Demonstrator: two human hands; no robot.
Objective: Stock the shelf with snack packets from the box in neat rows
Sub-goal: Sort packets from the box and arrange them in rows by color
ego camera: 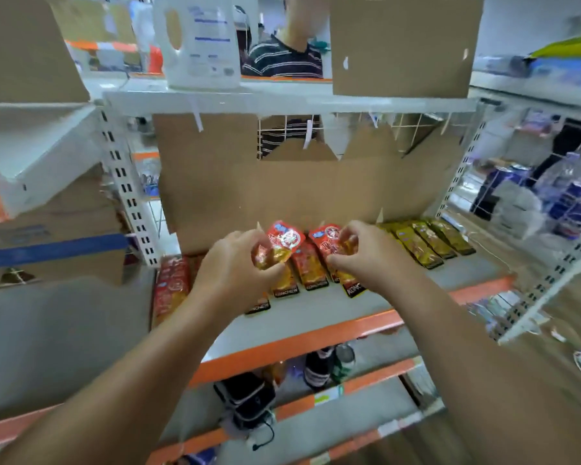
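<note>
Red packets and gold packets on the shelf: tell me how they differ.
Colour: red packets are red-orange with a black end band; gold packets are olive-gold. Place: red packets sit mid-shelf, gold packets to their right. State: left hand and right hand pinch red packets; gold packets lie untouched. Both are long, narrow, side by side on the shelf.

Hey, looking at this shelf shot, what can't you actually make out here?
Head view only:
- Supply box: not in frame.
- Red packets: the left hand and right hand, each pinching one, cover how many lie beneath.
- Olive packets: print too blurred to read.
- White jug: label blurred, top cut by the frame edge.
- Dark bottle: top hidden behind the orange shelf edge.
</note>
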